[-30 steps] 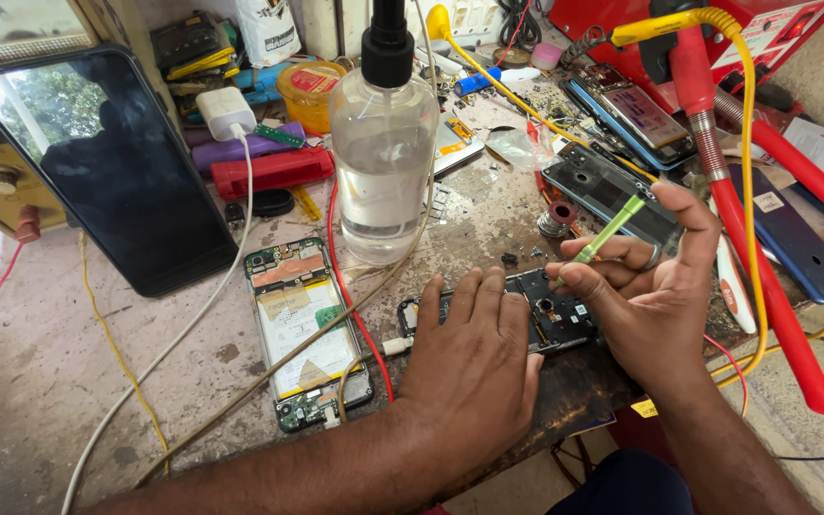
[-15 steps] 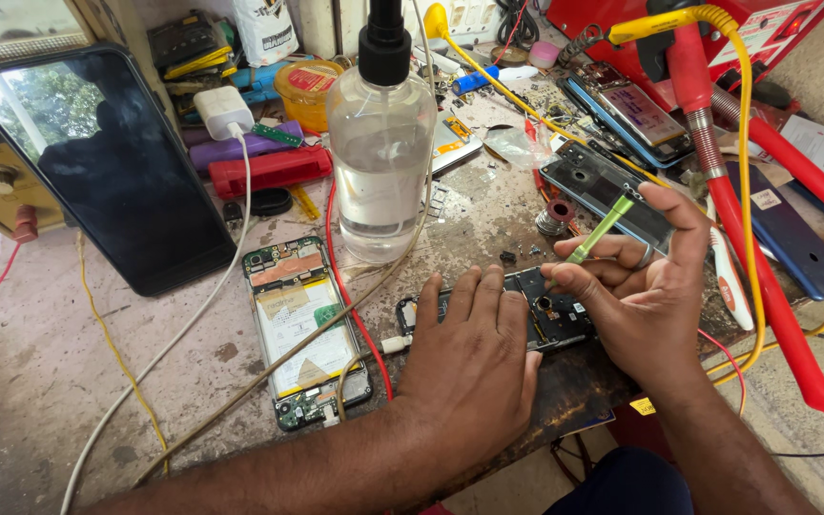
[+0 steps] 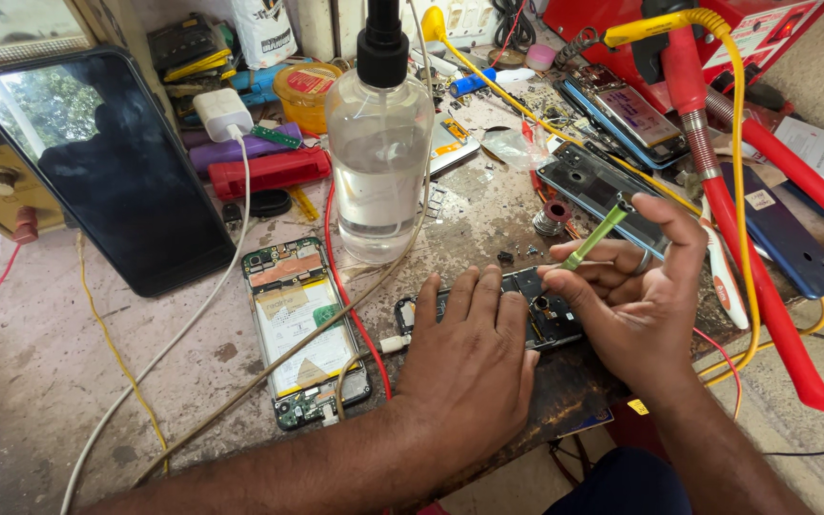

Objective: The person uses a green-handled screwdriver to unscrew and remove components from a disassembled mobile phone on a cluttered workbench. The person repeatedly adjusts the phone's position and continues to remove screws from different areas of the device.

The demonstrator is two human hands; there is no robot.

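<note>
Head view. The dark, flat, opened phone body (image 3: 517, 315) lies near the front edge of the stained grey workbench (image 3: 97, 372), at about 5 o'clock from the clear plastic pump bottle of liquid (image 3: 379, 162). The left hand (image 3: 469, 367) rests flat on the body's left half, fingers spread and pressing down, gripping nothing. The right hand (image 3: 636, 300) is closed in a pinch around a thin green-handled tool (image 3: 595, 236), whose tip meets the body at its right end. Judged from its thin build and exposed parts, the body is light, stiff and fragile; it is best steadied by its edges. A second opened phone showing its pale battery (image 3: 299, 329) lies at 9 o'clock from the left hand. A large black glass screen panel (image 3: 107, 167) leans at 10 o'clock. The tool tip and the fasteners are too small to make out, and the left palm hides part of the body.
</note>
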